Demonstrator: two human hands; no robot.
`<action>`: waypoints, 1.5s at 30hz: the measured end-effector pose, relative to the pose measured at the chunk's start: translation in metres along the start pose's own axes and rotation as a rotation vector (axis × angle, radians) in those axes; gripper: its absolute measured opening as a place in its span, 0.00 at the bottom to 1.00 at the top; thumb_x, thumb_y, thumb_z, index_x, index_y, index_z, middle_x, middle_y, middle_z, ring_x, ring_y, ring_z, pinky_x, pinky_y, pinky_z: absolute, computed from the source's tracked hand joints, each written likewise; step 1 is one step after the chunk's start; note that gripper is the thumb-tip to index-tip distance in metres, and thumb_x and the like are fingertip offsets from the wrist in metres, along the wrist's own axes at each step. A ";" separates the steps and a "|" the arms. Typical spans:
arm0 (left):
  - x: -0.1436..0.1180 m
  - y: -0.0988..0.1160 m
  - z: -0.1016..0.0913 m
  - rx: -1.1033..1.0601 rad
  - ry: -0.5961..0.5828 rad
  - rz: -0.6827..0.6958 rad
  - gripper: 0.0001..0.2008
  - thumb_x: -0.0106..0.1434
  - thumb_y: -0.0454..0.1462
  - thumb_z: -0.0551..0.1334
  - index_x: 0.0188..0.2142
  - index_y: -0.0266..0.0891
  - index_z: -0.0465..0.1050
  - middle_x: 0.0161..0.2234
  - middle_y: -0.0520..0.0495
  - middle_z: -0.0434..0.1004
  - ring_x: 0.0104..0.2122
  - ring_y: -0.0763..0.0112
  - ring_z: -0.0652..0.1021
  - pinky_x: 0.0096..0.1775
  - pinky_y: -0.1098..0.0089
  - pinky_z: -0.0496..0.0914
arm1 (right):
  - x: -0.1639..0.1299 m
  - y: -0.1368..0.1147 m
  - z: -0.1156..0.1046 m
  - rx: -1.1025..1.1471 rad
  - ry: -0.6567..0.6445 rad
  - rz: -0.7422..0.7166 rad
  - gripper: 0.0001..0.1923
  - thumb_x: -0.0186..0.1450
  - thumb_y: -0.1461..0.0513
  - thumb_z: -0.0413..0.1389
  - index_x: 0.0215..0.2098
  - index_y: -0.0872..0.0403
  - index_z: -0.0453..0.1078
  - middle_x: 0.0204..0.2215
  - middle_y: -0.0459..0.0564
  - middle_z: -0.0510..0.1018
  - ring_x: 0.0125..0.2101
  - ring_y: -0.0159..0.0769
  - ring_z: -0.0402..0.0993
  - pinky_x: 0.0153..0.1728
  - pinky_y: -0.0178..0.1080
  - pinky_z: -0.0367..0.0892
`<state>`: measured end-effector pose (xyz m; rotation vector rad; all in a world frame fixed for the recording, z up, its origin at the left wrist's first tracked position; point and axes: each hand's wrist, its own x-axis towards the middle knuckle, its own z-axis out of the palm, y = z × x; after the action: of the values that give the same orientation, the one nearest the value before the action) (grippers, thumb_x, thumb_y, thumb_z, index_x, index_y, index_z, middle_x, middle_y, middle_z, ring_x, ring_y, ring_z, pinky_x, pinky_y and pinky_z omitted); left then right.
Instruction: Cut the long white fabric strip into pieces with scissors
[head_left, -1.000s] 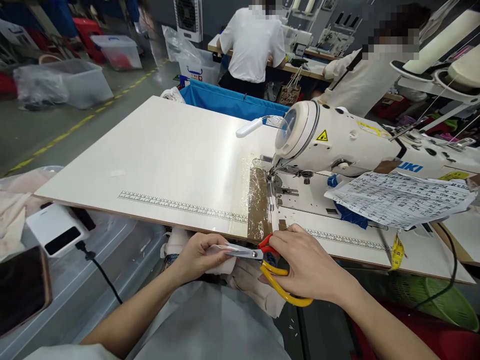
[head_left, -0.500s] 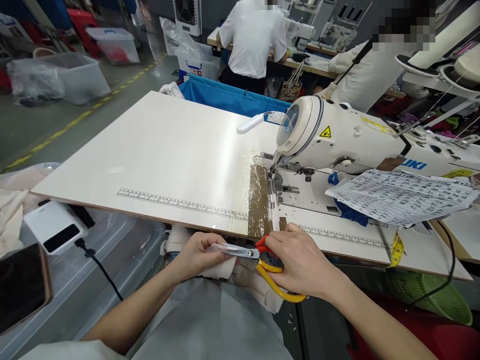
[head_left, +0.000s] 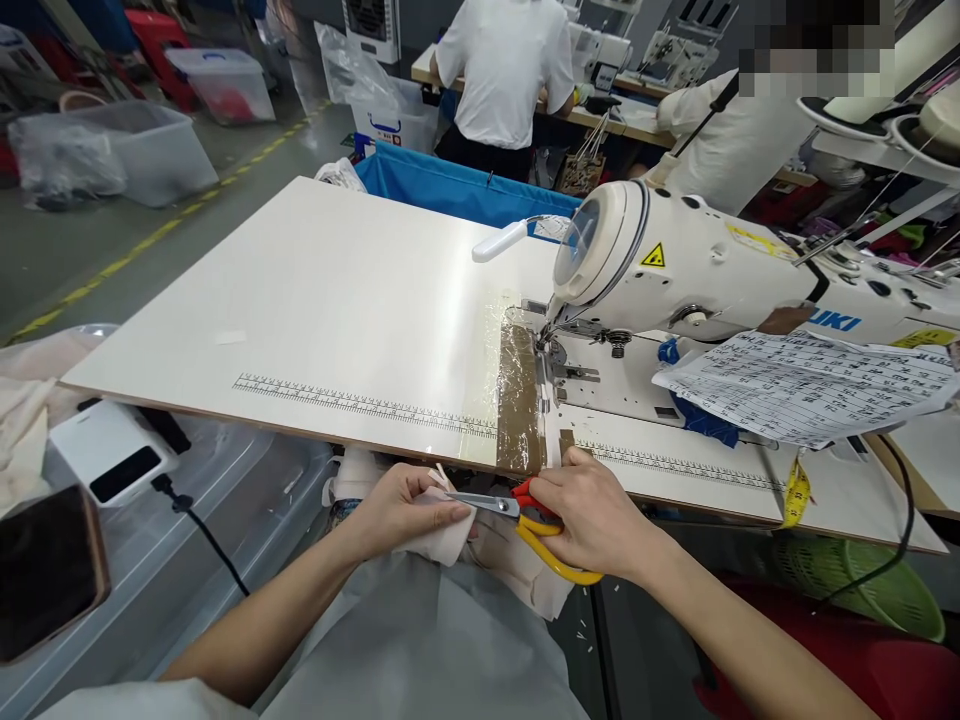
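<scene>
My right hand (head_left: pixel 589 510) is wrapped round the handles of a pair of scissors (head_left: pixel 487 503), one handle red and the other yellow. The blades point left and look closed, with their tips by the fingers of my left hand (head_left: pixel 405 510). That hand pinches a piece of pale pink fabric (head_left: pixel 448 540), which hangs over my lap below the table's front edge. A thin pale strip stands up at the blade tips, beside my left thumb and forefinger. More of the fabric lies under the scissors.
A white sewing machine (head_left: pixel 675 260) stands on the white table (head_left: pixel 337 290), with a handwritten sheet (head_left: pixel 810 385) on its right. Left of me are a phone (head_left: pixel 49 575) and a white device (head_left: pixel 112 455) on a plastic bin. A blue fabric bin (head_left: pixel 465 190) and two people are beyond the table.
The scissor blades have closed, and the handles have come together in my right hand. The thin strip at the tips now sticks upward. My left hand keeps its pinch on the fabric.
</scene>
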<state>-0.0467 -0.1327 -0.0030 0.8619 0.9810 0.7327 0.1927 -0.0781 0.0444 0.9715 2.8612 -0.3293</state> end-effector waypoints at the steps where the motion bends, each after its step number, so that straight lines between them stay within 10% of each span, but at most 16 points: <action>1: 0.000 0.001 0.000 -0.020 -0.020 -0.006 0.17 0.52 0.48 0.70 0.26 0.33 0.78 0.27 0.42 0.80 0.25 0.68 0.76 0.27 0.72 0.69 | 0.000 0.000 -0.001 0.017 -0.018 0.002 0.11 0.61 0.58 0.51 0.23 0.54 0.62 0.18 0.44 0.67 0.19 0.28 0.51 0.32 0.39 0.49; 19: 0.001 0.000 0.001 0.016 -0.030 -0.033 0.17 0.54 0.47 0.69 0.26 0.34 0.75 0.28 0.44 0.80 0.24 0.71 0.75 0.25 0.74 0.67 | 0.008 -0.005 0.006 0.136 -0.031 0.005 0.13 0.63 0.59 0.50 0.21 0.53 0.58 0.18 0.43 0.65 0.19 0.30 0.55 0.31 0.38 0.54; 23: -0.001 -0.003 -0.001 0.071 -0.012 0.014 0.17 0.55 0.48 0.67 0.28 0.34 0.75 0.28 0.43 0.80 0.27 0.67 0.77 0.27 0.72 0.70 | -0.010 0.021 0.008 0.405 0.049 0.230 0.21 0.66 0.48 0.48 0.21 0.51 0.58 0.19 0.44 0.68 0.20 0.32 0.61 0.27 0.36 0.58; 28: -0.015 -0.009 -0.008 0.284 0.105 0.190 0.15 0.61 0.46 0.63 0.30 0.34 0.72 0.32 0.41 0.80 0.31 0.65 0.79 0.31 0.71 0.71 | -0.021 0.095 -0.003 0.249 0.198 0.870 0.18 0.60 0.45 0.53 0.29 0.51 0.66 0.23 0.49 0.74 0.24 0.40 0.69 0.21 0.36 0.57; 33: -0.042 -0.017 -0.021 0.286 0.142 0.303 0.12 0.65 0.43 0.60 0.31 0.37 0.66 0.36 0.40 0.81 0.37 0.63 0.80 0.37 0.68 0.72 | -0.019 0.093 -0.010 0.188 0.430 0.828 0.18 0.62 0.51 0.50 0.39 0.55 0.72 0.44 0.60 0.76 0.42 0.51 0.73 0.33 0.43 0.66; 36: -0.060 -0.026 -0.026 0.245 0.102 0.320 0.14 0.65 0.46 0.58 0.30 0.39 0.62 0.35 0.38 0.81 0.36 0.61 0.80 0.38 0.65 0.72 | -0.017 0.038 0.016 0.461 0.532 0.658 0.18 0.67 0.52 0.46 0.43 0.54 0.71 0.45 0.57 0.76 0.41 0.45 0.73 0.38 0.44 0.69; 40: -0.084 -0.036 -0.026 0.186 -0.037 0.330 0.16 0.66 0.48 0.56 0.30 0.41 0.58 0.29 0.41 0.80 0.29 0.66 0.77 0.33 0.68 0.68 | 0.005 -0.032 0.100 0.962 0.100 0.454 0.17 0.67 0.52 0.50 0.48 0.52 0.69 0.43 0.55 0.77 0.41 0.44 0.75 0.40 0.43 0.71; 45: -0.099 -0.036 -0.035 0.135 -0.271 0.172 0.19 0.64 0.52 0.57 0.28 0.41 0.60 0.25 0.40 0.79 0.25 0.67 0.74 0.29 0.70 0.65 | 0.063 -0.072 0.197 1.039 -0.042 0.474 0.19 0.66 0.55 0.52 0.52 0.55 0.65 0.38 0.54 0.79 0.38 0.44 0.76 0.38 0.43 0.72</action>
<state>-0.1118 -0.2229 -0.0059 1.1421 0.7263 0.6793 0.1041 -0.1429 -0.1454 1.6538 2.1885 -1.8043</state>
